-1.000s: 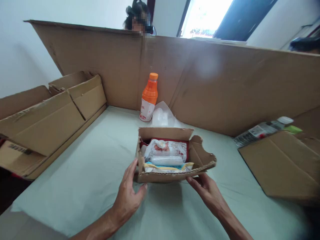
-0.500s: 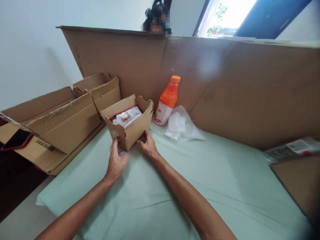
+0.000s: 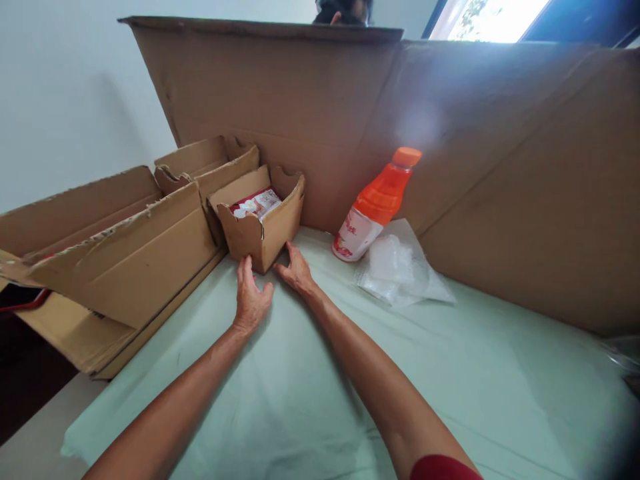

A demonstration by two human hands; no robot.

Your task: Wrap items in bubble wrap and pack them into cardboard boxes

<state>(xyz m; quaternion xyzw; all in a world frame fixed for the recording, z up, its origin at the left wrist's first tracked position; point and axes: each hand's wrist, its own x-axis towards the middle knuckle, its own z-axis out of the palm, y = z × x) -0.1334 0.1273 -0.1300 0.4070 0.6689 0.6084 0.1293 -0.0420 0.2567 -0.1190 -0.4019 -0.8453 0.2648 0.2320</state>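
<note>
The left hand (image 3: 253, 300) and right hand (image 3: 295, 269), fingers apart, flank the small box (image 3: 278, 231) at eleven o'clock, seemingly steadying it.

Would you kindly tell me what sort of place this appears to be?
Probably an indoor room with a makeshift work area: a pale green cloth lies spread out, a cardboard panel stands behind it, and a white wall rises beyond.

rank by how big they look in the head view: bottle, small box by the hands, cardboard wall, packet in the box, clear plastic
1. Cardboard wall
2. Small box
3. Bottle and clear plastic: too alike to rank
4. Packet, judging by its visible part
</note>
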